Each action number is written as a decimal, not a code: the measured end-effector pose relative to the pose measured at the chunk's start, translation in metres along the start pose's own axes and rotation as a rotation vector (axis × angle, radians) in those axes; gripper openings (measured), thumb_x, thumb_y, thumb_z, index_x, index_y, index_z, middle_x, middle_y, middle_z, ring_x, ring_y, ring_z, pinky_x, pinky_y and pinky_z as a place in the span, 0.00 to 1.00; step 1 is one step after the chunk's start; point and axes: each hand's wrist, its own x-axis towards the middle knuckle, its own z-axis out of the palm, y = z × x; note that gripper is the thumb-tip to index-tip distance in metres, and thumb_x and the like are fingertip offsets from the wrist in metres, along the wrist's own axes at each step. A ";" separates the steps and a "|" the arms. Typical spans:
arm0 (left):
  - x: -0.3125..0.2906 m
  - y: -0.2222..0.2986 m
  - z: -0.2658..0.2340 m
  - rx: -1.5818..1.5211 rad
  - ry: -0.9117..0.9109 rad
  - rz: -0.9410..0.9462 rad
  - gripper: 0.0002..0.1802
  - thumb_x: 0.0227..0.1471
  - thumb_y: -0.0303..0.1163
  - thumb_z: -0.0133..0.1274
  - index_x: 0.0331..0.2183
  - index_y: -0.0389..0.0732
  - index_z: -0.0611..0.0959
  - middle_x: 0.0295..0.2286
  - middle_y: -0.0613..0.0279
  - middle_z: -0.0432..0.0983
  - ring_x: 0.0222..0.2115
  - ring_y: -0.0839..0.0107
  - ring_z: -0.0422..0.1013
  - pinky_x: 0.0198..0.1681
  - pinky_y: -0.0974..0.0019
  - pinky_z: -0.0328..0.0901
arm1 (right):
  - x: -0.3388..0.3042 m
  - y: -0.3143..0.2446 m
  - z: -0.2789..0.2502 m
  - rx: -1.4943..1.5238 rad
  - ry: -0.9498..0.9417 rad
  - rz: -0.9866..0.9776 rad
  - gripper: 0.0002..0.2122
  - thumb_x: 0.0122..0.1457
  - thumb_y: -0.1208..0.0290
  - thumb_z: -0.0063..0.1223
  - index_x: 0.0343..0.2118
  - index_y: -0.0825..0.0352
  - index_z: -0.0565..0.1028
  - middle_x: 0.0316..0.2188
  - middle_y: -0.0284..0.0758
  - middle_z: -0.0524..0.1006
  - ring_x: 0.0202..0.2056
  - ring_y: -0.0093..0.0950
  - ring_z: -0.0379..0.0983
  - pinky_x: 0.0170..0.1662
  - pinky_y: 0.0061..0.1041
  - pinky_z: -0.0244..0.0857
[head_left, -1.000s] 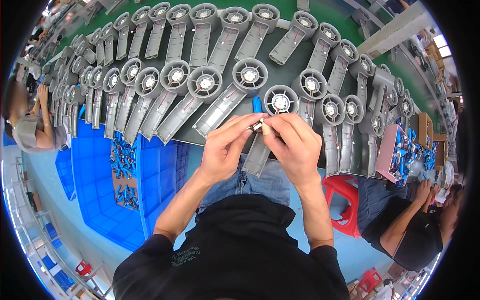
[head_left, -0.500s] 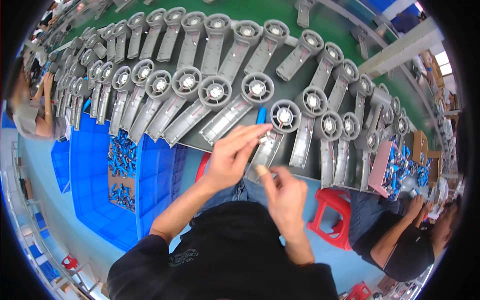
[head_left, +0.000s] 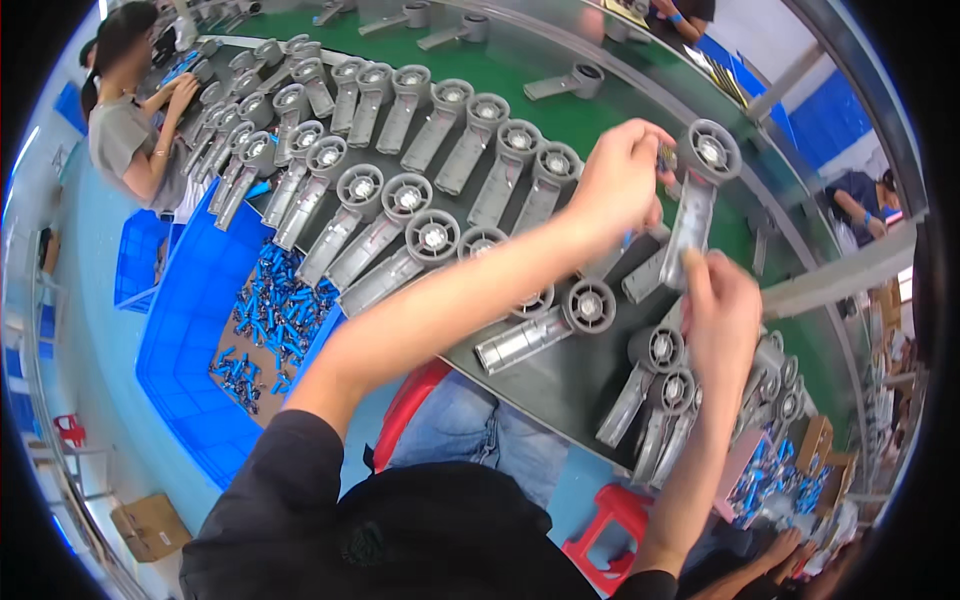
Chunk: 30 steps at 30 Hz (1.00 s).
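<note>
A grey handheld-fan half shell (head_left: 690,215) is raised above the far side of the worktop, its round fan end up and its open handle pointing down. My right hand (head_left: 725,305) pinches the lower end of that handle between thumb and fingers. Beside the shell's neck, my left hand (head_left: 622,180) is closed, with a small, partly metallic piece at its fingertips that is too blurred to name. On the worktop near my body lies another fan half shell (head_left: 520,340), its handle cavity facing up. My left forearm covers some shells behind it.
Rows of grey fan shells (head_left: 430,235) fill the dark worktop (head_left: 490,370). Left stands a blue bin (head_left: 175,400) with many blue cylindrical cells (head_left: 280,300). A red stool (head_left: 610,535) and a pink box (head_left: 740,470) are at right. Another person (head_left: 130,140) works at far left.
The view has shifted. Both my hands have moved away from my body and rightward. My right hand now holds a fan half shell raised up, and my left hand has come beside it.
</note>
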 end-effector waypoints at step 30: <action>0.264 0.069 -0.504 1.926 0.702 -0.569 0.30 0.51 0.40 0.47 0.54 0.36 0.73 0.54 0.43 0.68 0.58 0.48 0.61 0.60 0.48 0.55 | 0.223 0.017 0.085 -0.424 -0.173 -0.069 0.17 0.56 0.58 0.59 0.29 0.72 0.79 0.12 0.39 0.69 0.16 0.32 0.65 0.25 0.32 0.59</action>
